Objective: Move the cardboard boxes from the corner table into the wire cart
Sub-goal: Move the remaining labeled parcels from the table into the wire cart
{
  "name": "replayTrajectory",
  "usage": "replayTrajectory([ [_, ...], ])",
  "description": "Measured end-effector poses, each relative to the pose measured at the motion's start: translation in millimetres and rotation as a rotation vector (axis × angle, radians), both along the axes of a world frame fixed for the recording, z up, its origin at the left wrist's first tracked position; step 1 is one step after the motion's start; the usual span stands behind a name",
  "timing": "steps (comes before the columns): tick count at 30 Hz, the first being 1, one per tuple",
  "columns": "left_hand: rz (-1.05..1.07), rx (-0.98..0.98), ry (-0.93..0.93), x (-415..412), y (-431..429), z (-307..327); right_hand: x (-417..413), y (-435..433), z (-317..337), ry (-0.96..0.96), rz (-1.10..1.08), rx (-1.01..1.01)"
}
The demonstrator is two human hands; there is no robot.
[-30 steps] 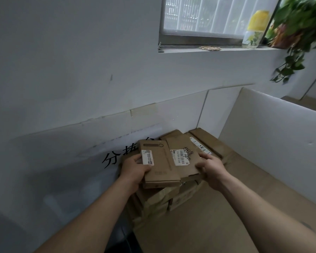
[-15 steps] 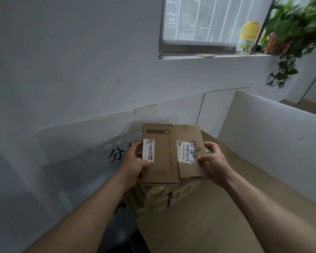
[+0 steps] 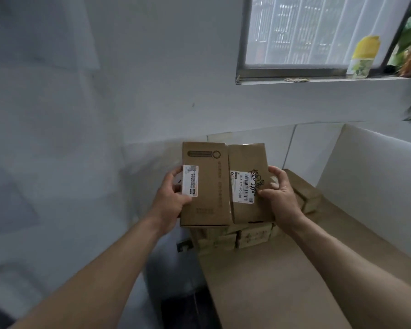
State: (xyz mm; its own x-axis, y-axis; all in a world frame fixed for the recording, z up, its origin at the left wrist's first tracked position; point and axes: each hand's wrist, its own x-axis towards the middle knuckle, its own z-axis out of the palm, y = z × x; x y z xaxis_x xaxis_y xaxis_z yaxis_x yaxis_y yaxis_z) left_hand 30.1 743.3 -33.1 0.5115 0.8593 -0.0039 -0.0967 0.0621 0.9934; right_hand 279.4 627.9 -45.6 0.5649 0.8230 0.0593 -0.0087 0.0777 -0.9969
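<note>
two boxes are up in the air, side by side and touching: a flat brown cardboard box with a round mark on top and a flat brown cardboard box with black scribbles. the left hand curls its thumb and fingers round the first, and the right hand grips the second. both hang just above the pile of small brown boxes on the brown corner table. this looks like the carry step. next comes a turn to find the wire cart, which is not in sight. each box has a white sticker.
</note>
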Motion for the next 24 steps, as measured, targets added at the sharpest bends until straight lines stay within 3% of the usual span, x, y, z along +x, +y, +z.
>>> replayTrajectory([
  [13, 0.324, 0.018, 0.024, -149, -78, 26, -127, 0, 29, -0.008, 0.248, 0.036],
  [24, 0.445, -0.053, -0.163, -325, -160, 24, -297, -30, 40, -0.004, 0.453, 0.062],
])
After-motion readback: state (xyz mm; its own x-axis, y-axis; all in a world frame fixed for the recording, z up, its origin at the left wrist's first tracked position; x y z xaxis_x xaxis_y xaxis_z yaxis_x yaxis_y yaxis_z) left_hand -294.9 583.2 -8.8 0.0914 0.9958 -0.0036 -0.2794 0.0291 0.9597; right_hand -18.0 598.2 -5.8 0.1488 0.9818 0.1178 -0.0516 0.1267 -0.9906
